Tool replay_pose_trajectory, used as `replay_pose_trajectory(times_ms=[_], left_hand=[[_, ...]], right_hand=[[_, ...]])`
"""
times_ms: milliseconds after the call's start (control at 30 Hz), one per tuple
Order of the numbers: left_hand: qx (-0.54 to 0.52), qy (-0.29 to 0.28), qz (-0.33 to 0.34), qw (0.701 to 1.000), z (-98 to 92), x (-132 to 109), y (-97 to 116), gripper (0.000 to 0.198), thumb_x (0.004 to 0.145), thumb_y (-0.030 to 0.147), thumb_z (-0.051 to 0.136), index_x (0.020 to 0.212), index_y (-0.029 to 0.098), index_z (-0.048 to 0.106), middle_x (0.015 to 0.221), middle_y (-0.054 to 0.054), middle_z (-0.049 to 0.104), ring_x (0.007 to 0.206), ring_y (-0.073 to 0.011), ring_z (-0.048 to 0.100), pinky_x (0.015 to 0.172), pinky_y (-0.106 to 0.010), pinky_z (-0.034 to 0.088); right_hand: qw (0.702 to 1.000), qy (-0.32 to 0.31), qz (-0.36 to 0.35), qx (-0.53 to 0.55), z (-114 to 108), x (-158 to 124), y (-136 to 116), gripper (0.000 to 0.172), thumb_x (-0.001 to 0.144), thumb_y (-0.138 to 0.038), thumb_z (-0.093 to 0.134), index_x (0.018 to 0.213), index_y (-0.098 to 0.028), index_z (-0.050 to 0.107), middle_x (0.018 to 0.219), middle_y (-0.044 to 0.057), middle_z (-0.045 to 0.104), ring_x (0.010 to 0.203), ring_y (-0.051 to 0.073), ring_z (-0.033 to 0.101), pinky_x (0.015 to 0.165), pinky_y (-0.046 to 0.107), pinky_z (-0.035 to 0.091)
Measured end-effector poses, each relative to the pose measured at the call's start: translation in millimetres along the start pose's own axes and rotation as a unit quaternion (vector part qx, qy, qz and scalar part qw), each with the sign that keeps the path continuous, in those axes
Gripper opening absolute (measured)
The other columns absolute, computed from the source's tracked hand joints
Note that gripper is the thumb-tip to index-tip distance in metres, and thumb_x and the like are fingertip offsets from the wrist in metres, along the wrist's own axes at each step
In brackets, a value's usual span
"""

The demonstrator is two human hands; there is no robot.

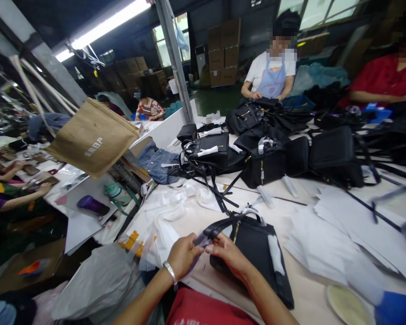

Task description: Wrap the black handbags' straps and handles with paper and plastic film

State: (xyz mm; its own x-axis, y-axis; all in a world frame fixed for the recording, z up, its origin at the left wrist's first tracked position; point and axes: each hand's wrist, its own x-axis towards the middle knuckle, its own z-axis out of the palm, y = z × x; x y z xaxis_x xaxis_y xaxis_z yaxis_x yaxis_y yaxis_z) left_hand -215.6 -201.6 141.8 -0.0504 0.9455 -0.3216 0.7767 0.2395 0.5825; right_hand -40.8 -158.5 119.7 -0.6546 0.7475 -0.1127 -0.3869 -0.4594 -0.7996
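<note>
Strap of black bag between pinched fingers

The black bag (pixel 252 246) lies on the counter (pixel 311 289) at 3 o'clock from the fingers, partly under the right forearm. Its long axis runs roughly 11 to 5 o'clock, handle (pixel 257 213) towards 12. Its black strap (pixel 223 222) slopes from 2 to 8 o'clock; the right fingers (pixel 214 249) pinch its near end. The left fingers (pixel 196 250) close on translucent film (pixel 203 240) beside it.
</note>
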Motion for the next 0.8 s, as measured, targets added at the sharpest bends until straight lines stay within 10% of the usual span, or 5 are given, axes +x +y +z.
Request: replay_pose_trajectory(times_ms=[167,367,567,800], left_hand=[[0.053,0.010,0.043,0.998,1.6,-5,11,0.015,0.082,0.034,0.051,0.080,0.019,0.054,0.065,-0.001,0.056,0.063,-0.0169,0.052,0.057,-0.026,0.026],[-0.191,-0.135,0.031,0.972,4.6,-1,8,0.029,0.086,0.040,0.041,0.067,0.019,0.047,0.057,0.003,0.047,0.054,-0.0125,0.046,0.053,-0.022,0.033],[-0.105,0.024,0.099,0.989,-9.5,4,11,0.031,0.083,0.039,0.048,0.060,0.018,0.050,0.070,-0.001,0.053,0.070,-0.0150,0.050,0.066,-0.024,0.037],[-0.132,0.006,0.099,0.986,1.9,-9,26,0.034,0.090,0.043,0.037,0.087,0.019,0.061,0.075,-0.003,0.063,0.072,-0.0179,0.056,0.069,-0.025,0.040]], right_hand=[[0.991,0.103,0.001,-0.083,-5,3,14,0.036,0.068,-0.040,0.070,0.096,-0.018,0.064,0.086,0.004,0.065,0.072,0.016,0.055,0.061,0.025,0.041],[0.989,0.126,0.012,-0.078,-13,-4,22,0.032,0.069,-0.041,0.070,0.088,-0.016,0.062,0.070,0.000,0.059,0.054,0.010,0.046,0.050,0.022,0.035],[0.991,0.118,0.017,-0.063,-14,-19,18,0.030,0.070,-0.037,0.071,0.088,-0.016,0.060,0.064,-0.003,0.053,0.051,0.008,0.043,0.047,0.020,0.033],[0.992,0.120,-0.003,0.044,-7,-25,4,0.040,0.068,-0.035,0.074,0.098,-0.019,0.053,0.073,-0.002,0.056,0.056,0.009,0.051,0.055,0.023,0.043]])
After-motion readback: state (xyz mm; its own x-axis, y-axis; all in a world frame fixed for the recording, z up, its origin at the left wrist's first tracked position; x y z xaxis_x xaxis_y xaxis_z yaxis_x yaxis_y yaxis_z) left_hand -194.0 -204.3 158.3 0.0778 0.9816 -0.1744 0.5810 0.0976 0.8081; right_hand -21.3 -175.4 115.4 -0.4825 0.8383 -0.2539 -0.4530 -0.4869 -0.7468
